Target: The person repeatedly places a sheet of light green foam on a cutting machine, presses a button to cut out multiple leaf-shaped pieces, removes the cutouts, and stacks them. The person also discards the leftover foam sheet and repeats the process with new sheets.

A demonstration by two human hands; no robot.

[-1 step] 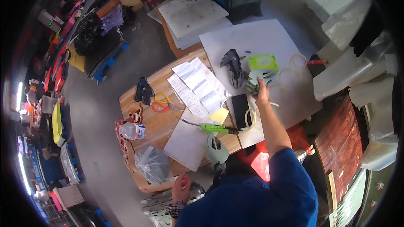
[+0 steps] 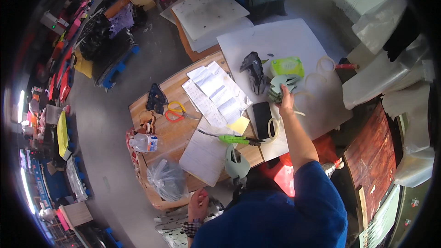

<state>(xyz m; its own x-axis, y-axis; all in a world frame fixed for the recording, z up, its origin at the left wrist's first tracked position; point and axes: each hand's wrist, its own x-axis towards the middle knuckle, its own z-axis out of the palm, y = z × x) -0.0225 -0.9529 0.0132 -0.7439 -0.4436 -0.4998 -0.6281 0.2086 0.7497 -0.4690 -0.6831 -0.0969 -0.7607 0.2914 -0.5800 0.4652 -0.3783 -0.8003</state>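
Note:
Out to the right, my right hand (image 2: 286, 103) is closed on the edge of a small stack of pale green moulded pieces (image 2: 277, 87), over the white sheet. Just beyond it lies a bright green soft pack (image 2: 287, 66), and to the left a black moulded piece (image 2: 252, 71). My left hand (image 2: 198, 206) hangs low by the table's near edge, its fingers curled; anything inside them is hidden. Close to it sits a knotted clear plastic bag (image 2: 166, 181). Another pale green piece with openings (image 2: 236, 163) rests at the near table edge.
Papers (image 2: 218, 94), yellow-and-red-handled scissors (image 2: 177, 111), a green-handled tool (image 2: 233, 139), a black phone (image 2: 262, 120) and a plastic bottle (image 2: 144, 143) lie on the wooden table (image 2: 170, 156). A pale hose (image 2: 274, 131) loops over the white sheet (image 2: 317, 110). Plastic film (image 2: 374, 80) hangs at right.

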